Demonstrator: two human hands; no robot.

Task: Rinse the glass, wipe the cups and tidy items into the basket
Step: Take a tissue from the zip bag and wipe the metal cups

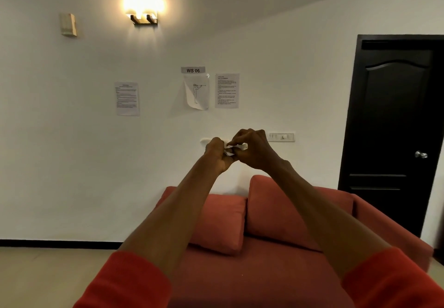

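Two hands raised at arm's length, meeting in front of wall. Left hand (217,155) and right hand (252,149) both pinch small white wad (230,149), tissue or cloth, can't tell which. Fingers curl round it from either side; looks like I fold or bunch it, probably readying wiper for cups. Held high, clear of red sofa (264,271) below, so both hands work freely. Glass, cups, basket: none in view. Task things seem untouched from here; wiping not yet begun, I judge.

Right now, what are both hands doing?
Left hand: pinching the white paper.
Right hand: pinching the same paper.
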